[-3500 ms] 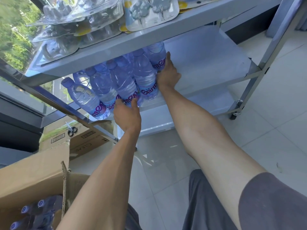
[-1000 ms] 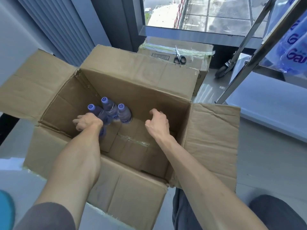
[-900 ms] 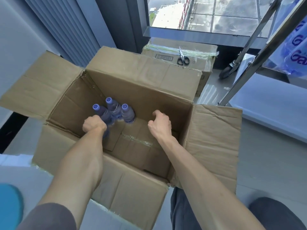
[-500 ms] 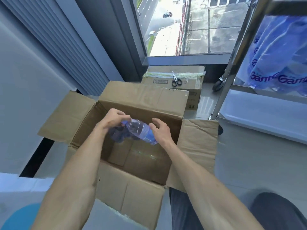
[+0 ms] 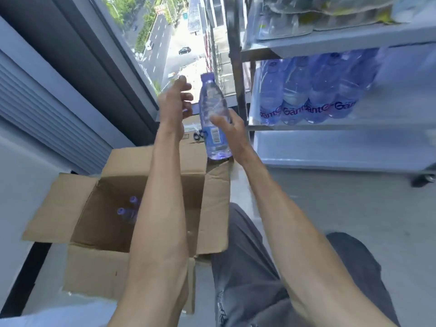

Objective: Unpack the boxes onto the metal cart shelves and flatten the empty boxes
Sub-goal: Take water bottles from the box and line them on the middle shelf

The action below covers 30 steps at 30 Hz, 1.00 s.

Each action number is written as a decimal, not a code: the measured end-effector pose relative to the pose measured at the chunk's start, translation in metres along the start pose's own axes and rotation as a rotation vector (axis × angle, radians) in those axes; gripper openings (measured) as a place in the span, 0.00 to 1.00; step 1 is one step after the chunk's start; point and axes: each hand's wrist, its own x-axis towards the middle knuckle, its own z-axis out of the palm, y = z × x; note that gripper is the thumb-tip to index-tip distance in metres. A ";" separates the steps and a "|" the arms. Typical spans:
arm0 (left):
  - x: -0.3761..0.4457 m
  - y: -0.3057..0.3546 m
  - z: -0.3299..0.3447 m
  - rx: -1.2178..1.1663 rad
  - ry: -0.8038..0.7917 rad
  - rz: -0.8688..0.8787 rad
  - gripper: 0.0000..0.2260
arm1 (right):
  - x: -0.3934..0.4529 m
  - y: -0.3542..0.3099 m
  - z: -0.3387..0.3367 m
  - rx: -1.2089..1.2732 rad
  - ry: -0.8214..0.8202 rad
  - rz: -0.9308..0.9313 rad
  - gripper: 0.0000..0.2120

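We have 1 water bottle (image 5: 213, 114) up in the air between the open box (image 5: 151, 166) and the metal cart (image 5: 335, 125), our right hand (image 5: 232, 131) wrapped round its lower half while the left hand (image 5: 173, 103) hangs just beside it, fingers spread and holding nothing. We judge this the carry step: next it must go on the shelf beside the row of bottles (image 5: 313, 95) already there, clearing the cart's corner post (image 5: 236, 57). At least 2 bottles remain in the box (image 5: 128, 208), and scissors (image 5: 199, 135) lie on a sealed carton behind it.

Bottles (image 5: 316, 95) on metal cart shelf (image 5: 342, 126)
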 end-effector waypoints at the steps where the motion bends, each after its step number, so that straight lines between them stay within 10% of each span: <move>1: -0.007 -0.005 0.019 -0.001 -0.006 -0.017 0.12 | -0.002 -0.007 -0.020 0.003 0.022 -0.010 0.26; 9: -0.075 -0.067 0.145 -0.058 -0.035 -0.208 0.13 | -0.018 -0.054 -0.145 0.104 0.086 -0.127 0.20; 17: -0.168 -0.084 0.221 0.008 -0.758 -0.429 0.29 | -0.086 -0.077 -0.233 0.188 0.260 -0.244 0.10; 30: -0.254 -0.129 0.260 -0.571 -0.880 -0.621 0.29 | -0.154 -0.093 -0.279 0.098 0.441 -0.201 0.21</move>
